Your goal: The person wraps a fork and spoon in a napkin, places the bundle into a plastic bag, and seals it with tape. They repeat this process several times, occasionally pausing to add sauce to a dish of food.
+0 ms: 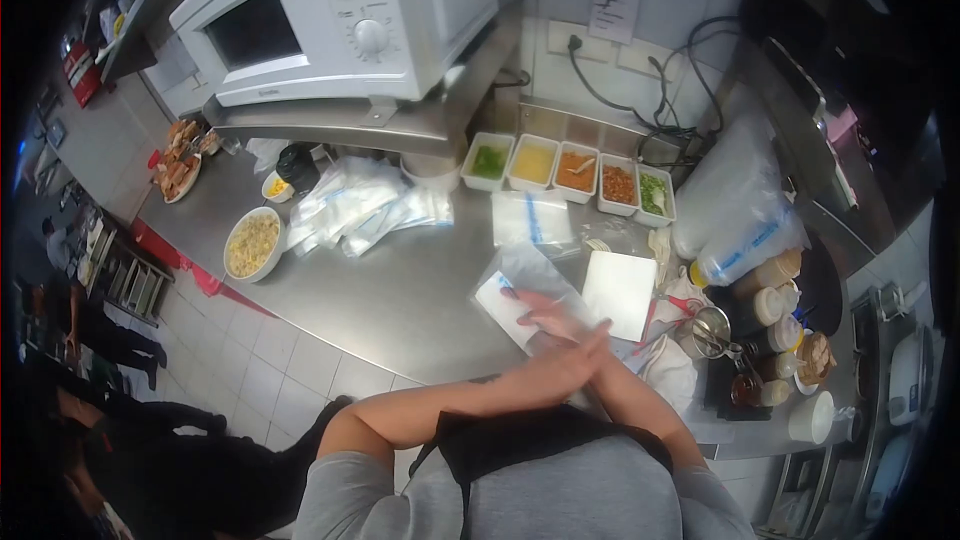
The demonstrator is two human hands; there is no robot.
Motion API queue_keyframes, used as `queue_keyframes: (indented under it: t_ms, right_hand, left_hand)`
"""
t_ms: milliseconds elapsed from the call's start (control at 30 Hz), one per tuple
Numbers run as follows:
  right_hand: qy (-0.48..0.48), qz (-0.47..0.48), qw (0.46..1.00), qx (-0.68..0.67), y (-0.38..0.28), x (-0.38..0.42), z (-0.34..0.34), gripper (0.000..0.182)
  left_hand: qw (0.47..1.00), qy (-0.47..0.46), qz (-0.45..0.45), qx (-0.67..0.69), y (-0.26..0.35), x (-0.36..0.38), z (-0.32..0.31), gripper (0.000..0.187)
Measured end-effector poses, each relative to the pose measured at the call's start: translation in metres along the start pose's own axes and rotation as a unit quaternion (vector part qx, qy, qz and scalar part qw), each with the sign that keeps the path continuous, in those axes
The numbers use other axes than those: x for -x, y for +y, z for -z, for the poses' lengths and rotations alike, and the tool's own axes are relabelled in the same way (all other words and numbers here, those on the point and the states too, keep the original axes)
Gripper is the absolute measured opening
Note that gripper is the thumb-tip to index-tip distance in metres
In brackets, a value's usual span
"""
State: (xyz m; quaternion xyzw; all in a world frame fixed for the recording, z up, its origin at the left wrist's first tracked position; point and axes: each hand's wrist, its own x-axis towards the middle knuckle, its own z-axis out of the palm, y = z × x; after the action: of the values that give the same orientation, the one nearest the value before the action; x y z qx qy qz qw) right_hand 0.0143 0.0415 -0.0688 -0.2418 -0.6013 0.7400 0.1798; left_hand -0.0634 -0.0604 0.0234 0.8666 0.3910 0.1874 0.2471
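My forearms cross at the wrists over the counter's front edge. My left hand [568, 364] is stretched flat across my right wrist, its fingertips near a white board [620, 295]. Beyond it my right hand [548, 316] is slightly blurred, with its fingers apart over a clear plastic bag [535, 275]. Under its fingertips lies a white panel [503, 308] with a small dark mark. No held object can be made out in either hand. Just behind the bag lies another clear bag with a blue stripe [535, 220].
Tubs of ingredients [577, 168] line the wall. Piled packets [365, 205] and a bowl of food [253, 245] are left, below a microwave [300, 25]. Red-handled scissors [682, 302], bottles [768, 305] and a large bag roll [735, 190] stand right. A person in black [190, 470] is at left.
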Motion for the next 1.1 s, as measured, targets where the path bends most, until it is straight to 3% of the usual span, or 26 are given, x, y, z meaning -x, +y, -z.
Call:
queue_keyframes:
  t_ms: [33, 67, 133, 200, 267, 300, 333, 367, 433, 467, 533, 567, 633, 767, 833, 867, 933, 967, 1000, 1033, 1067, 1100]
  right_hand:
    - [-0.010, 0.034, 0.995, 0.097, -0.014, 0.002, -0.001, 0.050]
    - [-0.013, 0.033, 0.995, 0.098, -0.027, 0.008, -0.006, 0.050]
    - [-0.016, 0.069, 0.997, -0.027, -0.041, 0.018, -0.014, 0.051]
    - [-0.034, 0.018, 0.995, -0.094, -0.031, 0.015, -0.008, 0.052]
    - [-0.046, -0.030, 0.985, -0.165, -0.025, 0.012, -0.016, 0.053]
    - [-0.046, -0.046, 0.982, -0.179, -0.025, 0.010, -0.026, 0.054]
    - [-0.046, -0.061, 0.979, -0.191, -0.024, 0.008, -0.035, 0.055]
    - [-0.044, -0.062, 0.978, -0.194, -0.013, 0.001, -0.041, 0.055]
    - [-0.048, -0.079, 0.988, -0.127, 0.014, -0.014, -0.047, 0.052]
    - [-0.045, -0.079, 0.987, -0.129, 0.012, -0.016, -0.050, 0.052]
    - [-0.022, -0.072, 0.981, 0.177, 0.007, -0.012, -0.050, 0.040]
    - [-0.019, -0.074, 0.982, 0.175, 0.014, -0.011, -0.046, 0.040]
    - [-0.009, 0.007, 0.961, 0.277, 0.032, -0.006, -0.039, 0.028]
    - [-0.021, -0.044, 0.963, 0.264, 0.025, -0.017, -0.041, 0.021]
    - [-0.021, -0.100, 0.985, 0.135, 0.032, -0.025, -0.042, 0.025]
    - [-0.019, -0.101, 0.986, 0.134, 0.027, -0.025, -0.044, 0.025]
    - [-0.008, 0.004, 0.985, 0.174, 0.016, -0.021, -0.046, 0.025]
    - [-0.006, 0.002, 0.985, 0.175, 0.013, -0.017, -0.044, 0.025]
    - [0.009, -0.048, 0.976, 0.212, 0.011, -0.011, -0.040, 0.025]
    - [0.024, -0.098, 0.964, 0.246, 0.011, -0.007, -0.038, 0.026]
    - [0.027, -0.102, 0.964, 0.243, 0.014, -0.006, -0.039, 0.026]
    - [0.024, -0.101, 0.973, 0.204, 0.017, -0.009, -0.040, 0.027]
  left_hand:
    - [0.997, -0.030, 0.000, 0.068, 0.006, 0.002, 0.007, 0.063]
    - [0.997, -0.027, 0.002, 0.068, 0.001, 0.005, 0.014, 0.063]
    - [0.979, 0.089, -0.164, 0.082, -0.017, 0.017, 0.039, 0.055]
    - [0.949, 0.310, -0.043, 0.039, -0.066, 0.043, 0.056, 0.051]
    - [0.882, 0.427, 0.144, 0.137, -0.112, 0.064, 0.061, 0.033]
    - [0.868, 0.326, 0.244, 0.285, -0.144, 0.077, 0.060, 0.030]
    - [0.816, 0.212, 0.336, 0.420, -0.171, 0.088, 0.056, 0.029]
    - [0.816, 0.208, 0.337, 0.421, -0.189, 0.094, 0.049, 0.029]
    - [0.726, 0.105, 0.294, 0.613, -0.216, 0.102, 0.042, 0.024]
    - [0.725, 0.101, 0.295, 0.614, -0.221, 0.103, 0.043, 0.024]
    - [0.728, 0.101, 0.323, 0.596, -0.232, 0.100, 0.042, 0.023]
    - [0.727, 0.097, 0.323, 0.598, -0.236, 0.099, 0.041, 0.023]
    - [0.738, 0.083, 0.312, 0.593, -0.243, 0.096, 0.039, 0.026]
    - [0.739, 0.070, 0.315, 0.591, -0.242, 0.092, 0.041, 0.025]
    - [0.749, 0.062, 0.302, 0.586, -0.242, 0.094, 0.044, 0.024]
    - [0.749, 0.059, 0.301, 0.587, -0.240, 0.095, 0.046, 0.024]
    - [0.717, 0.141, 0.342, 0.591, -0.234, 0.096, 0.047, 0.021]
    - [0.717, 0.139, 0.341, 0.593, -0.235, 0.099, 0.040, 0.021]
    - [0.792, 0.276, 0.305, 0.450, -0.234, 0.102, 0.032, 0.018]
    - [0.832, 0.400, 0.255, 0.288, -0.233, 0.104, 0.023, 0.016]
    - [0.832, 0.395, 0.257, 0.292, -0.221, 0.106, 0.023, 0.016]
    - [0.876, 0.406, 0.168, 0.197, -0.199, 0.106, 0.028, 0.017]
